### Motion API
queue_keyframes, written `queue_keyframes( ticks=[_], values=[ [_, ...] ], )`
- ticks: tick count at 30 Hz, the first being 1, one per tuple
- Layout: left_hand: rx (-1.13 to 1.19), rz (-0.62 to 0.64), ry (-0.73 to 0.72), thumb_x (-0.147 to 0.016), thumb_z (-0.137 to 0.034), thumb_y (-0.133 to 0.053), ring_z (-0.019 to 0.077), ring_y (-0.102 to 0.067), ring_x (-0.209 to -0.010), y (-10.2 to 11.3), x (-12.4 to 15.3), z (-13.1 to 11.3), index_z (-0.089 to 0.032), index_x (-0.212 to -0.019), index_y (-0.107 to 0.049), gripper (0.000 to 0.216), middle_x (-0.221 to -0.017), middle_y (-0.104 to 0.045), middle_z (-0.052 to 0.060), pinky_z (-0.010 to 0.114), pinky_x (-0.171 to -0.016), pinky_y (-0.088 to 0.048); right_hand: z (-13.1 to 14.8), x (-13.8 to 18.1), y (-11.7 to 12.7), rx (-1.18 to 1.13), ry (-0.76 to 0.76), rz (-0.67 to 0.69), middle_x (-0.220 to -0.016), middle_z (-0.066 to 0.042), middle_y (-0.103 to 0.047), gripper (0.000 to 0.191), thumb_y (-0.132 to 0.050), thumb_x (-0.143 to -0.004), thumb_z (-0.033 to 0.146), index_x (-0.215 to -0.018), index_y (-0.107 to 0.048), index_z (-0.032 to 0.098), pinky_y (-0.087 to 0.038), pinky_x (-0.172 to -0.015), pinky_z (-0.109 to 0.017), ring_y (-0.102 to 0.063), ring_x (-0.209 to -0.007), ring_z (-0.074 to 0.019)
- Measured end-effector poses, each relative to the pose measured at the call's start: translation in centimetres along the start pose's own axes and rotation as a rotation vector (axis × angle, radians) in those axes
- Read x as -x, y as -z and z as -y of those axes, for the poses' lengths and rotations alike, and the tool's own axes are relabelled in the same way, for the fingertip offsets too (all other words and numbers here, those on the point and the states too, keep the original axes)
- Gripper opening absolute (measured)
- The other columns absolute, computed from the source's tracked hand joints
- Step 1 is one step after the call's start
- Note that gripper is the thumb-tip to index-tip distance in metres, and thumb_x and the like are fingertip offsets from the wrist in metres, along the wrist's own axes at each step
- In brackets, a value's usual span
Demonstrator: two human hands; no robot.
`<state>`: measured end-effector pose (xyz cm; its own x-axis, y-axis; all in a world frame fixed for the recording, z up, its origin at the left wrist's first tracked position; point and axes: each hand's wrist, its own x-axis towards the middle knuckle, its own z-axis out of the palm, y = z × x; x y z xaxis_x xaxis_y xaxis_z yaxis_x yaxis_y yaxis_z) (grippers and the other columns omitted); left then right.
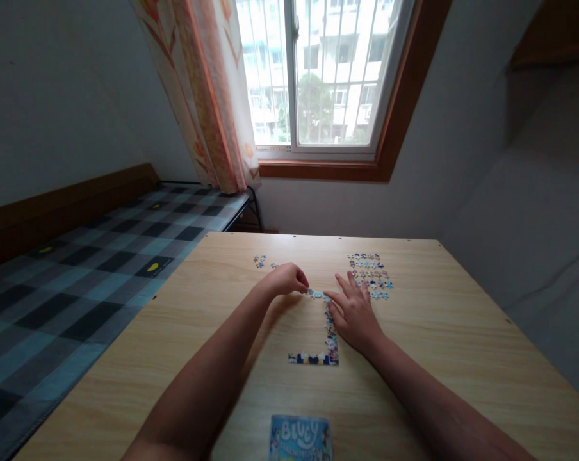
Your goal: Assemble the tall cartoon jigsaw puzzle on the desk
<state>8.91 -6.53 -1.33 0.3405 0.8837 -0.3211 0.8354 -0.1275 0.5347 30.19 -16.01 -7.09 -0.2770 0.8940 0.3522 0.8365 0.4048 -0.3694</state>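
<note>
A partly joined jigsaw puzzle border point(332, 333) lies on the wooden table, with a bottom strip, a right side and a short top strip. My left hand point(289, 280) is closed in a pinch on a small puzzle piece point(309, 291) at the left end of the top strip. On the upper right corner of the border rests my right hand point(357, 314), its fingers spread and its fingertips touching the joined pieces. Rows of loose puzzle pieces point(369, 265) lie just beyond the right hand. A few more loose pieces point(259, 260) sit beyond the left hand.
A blue box marked "Bluey" point(300, 438) lies near the front of the table point(212, 275). To the left is a bed with a checked cover point(102, 282). A window point(318, 77) with a floral curtain point(203, 96) is behind the table.
</note>
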Motion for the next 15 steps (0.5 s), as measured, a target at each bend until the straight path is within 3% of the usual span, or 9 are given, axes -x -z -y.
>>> queue_keyframes(
  ticks=[7, 15],
  values=[
    [-0.030, -0.002, 0.069, -0.069, -0.022, -0.069, 0.0155, -0.065, -0.071, -0.39, 0.19, 0.00, -0.018, -0.091, -0.083, 0.026, -0.081, -0.078, 0.003, 0.023, -0.063, -0.045, 0.07, -0.03, 0.09, 0.002, 0.000, 0.023, -0.158, -0.012, -0.043, 0.033, -0.051, -0.099, 0.028, -0.125, -0.072, 0.027, -0.013, -0.121, -0.068, -0.021, -0.154, -0.0351],
    [-0.050, -0.009, 0.030, -0.068, -0.023, -0.067, 0.0157, -0.064, -0.070, -0.48, 0.15, -0.07, -0.017, -0.089, -0.083, 0.027, -0.080, -0.077, 0.004, 0.024, -0.064, -0.045, -0.08, -0.09, -0.12, 0.009, 0.005, 0.048, -0.159, -0.010, -0.043, 0.031, -0.054, -0.099, 0.030, -0.122, -0.074, 0.029, -0.013, -0.120, -0.068, -0.020, -0.154, -0.0352]
  ],
)
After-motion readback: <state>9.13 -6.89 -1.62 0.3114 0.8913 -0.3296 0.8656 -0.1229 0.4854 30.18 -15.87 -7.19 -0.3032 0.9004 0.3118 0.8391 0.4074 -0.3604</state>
